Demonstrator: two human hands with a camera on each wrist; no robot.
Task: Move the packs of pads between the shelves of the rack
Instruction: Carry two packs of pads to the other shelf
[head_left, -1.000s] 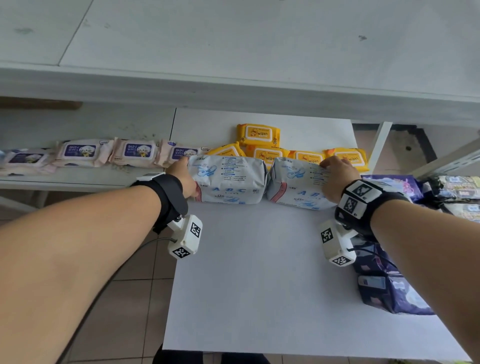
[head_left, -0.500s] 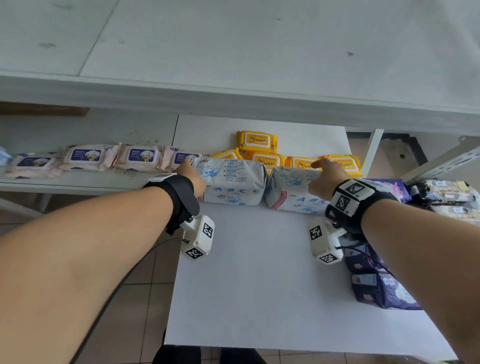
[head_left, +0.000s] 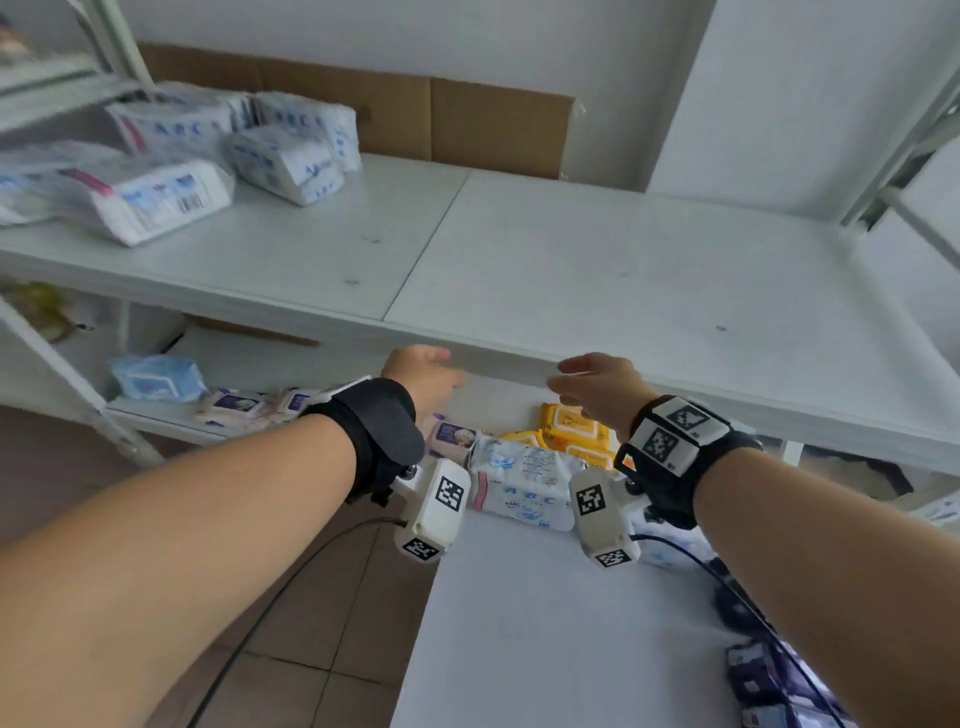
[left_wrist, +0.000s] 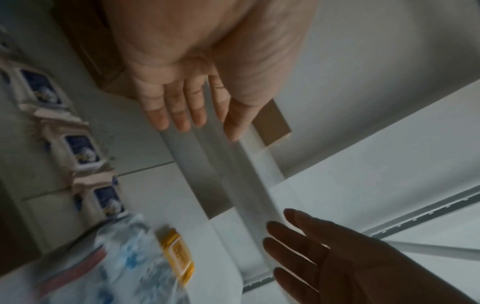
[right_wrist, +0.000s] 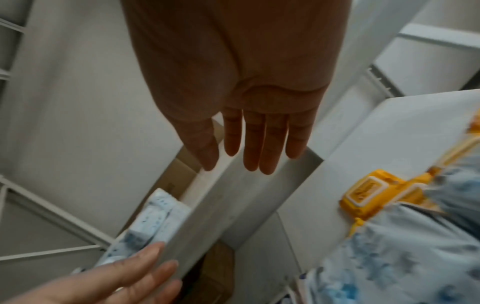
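Both hands have let go of the packs and risen to the front edge of the upper shelf (head_left: 597, 270). The left hand (head_left: 423, 376) and right hand (head_left: 597, 387) are empty, fingers straight and loosely spread. One white ABC pack (head_left: 522, 480) lies on the lower shelf (head_left: 545, 623) before the yellow wipes (head_left: 571, 426); more ABC packs (head_left: 218, 156) sit at the upper shelf's left end.

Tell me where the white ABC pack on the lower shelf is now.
In the head view, the white ABC pack lies between both wrists, on the lower shelf, in front of the yellow wipes.
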